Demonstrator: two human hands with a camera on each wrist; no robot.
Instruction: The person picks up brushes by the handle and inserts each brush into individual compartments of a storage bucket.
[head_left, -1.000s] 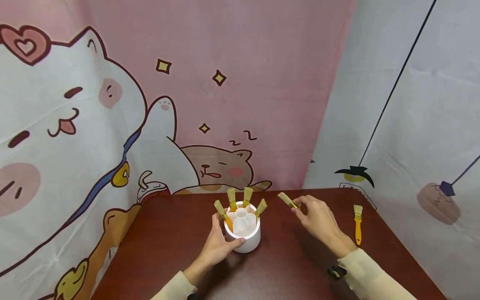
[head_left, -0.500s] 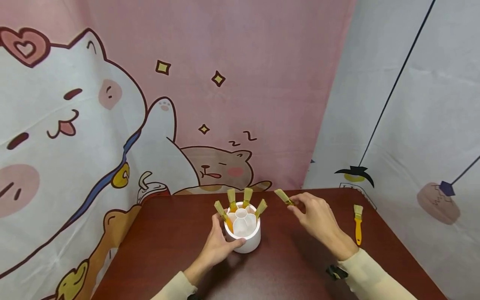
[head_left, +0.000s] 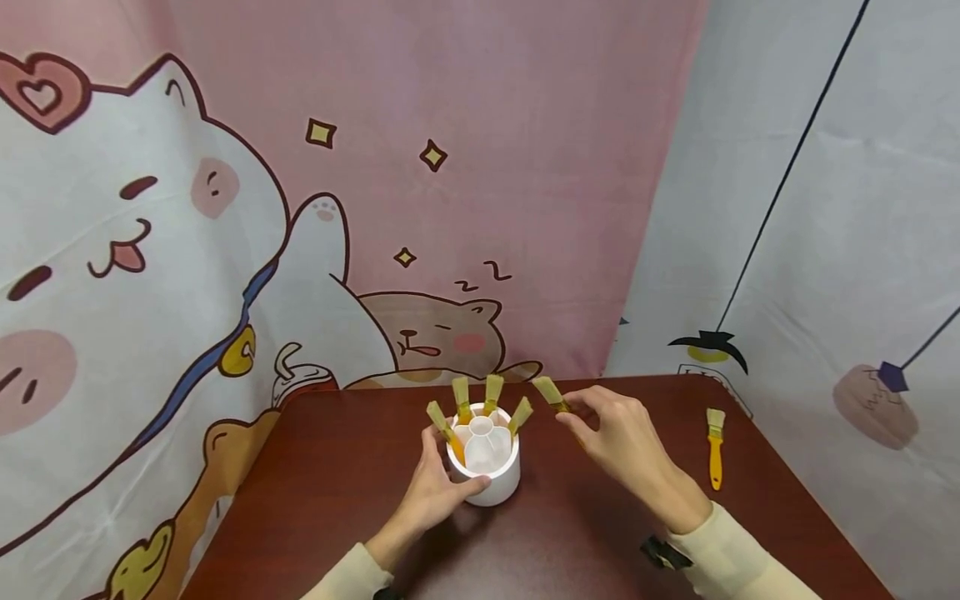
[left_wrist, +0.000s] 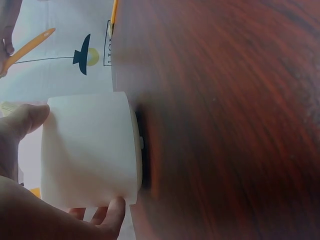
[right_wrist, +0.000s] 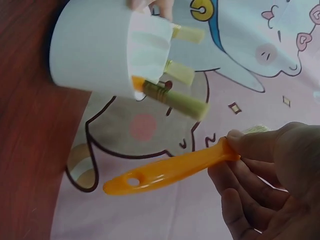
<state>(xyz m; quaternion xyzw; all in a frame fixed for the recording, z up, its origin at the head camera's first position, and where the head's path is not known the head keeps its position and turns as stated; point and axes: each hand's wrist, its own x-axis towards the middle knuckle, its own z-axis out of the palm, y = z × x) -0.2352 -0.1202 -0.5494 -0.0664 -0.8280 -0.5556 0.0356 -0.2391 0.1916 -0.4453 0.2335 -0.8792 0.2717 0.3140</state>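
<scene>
A white round holder (head_left: 495,487) with petal-shaped compartments stands on the table, and several paintbrushes (head_left: 461,398) lean in it, bristles up. My left hand (head_left: 435,483) grips the holder from the left, thumb on the near side; the left wrist view shows thumb and fingers round its smooth wall (left_wrist: 90,150). To the right of the holder, my right hand (head_left: 618,429) pinches another paintbrush (head_left: 551,393) close below its bristles. In the right wrist view that brush's orange handle (right_wrist: 170,172) points away from the fingers, apart from the holder (right_wrist: 95,47).
A further paintbrush (head_left: 716,450) with a yellow-orange handle lies on the right side of the reddish-brown table (head_left: 570,550). Behind the table hangs a pink and white cartoon cloth (head_left: 525,208), with a pale cloth (head_left: 825,275) on the right.
My right hand has moved left toward the holder, bringing its paintbrush along and tipping the brush more upright. The left hand stays on the holder.
</scene>
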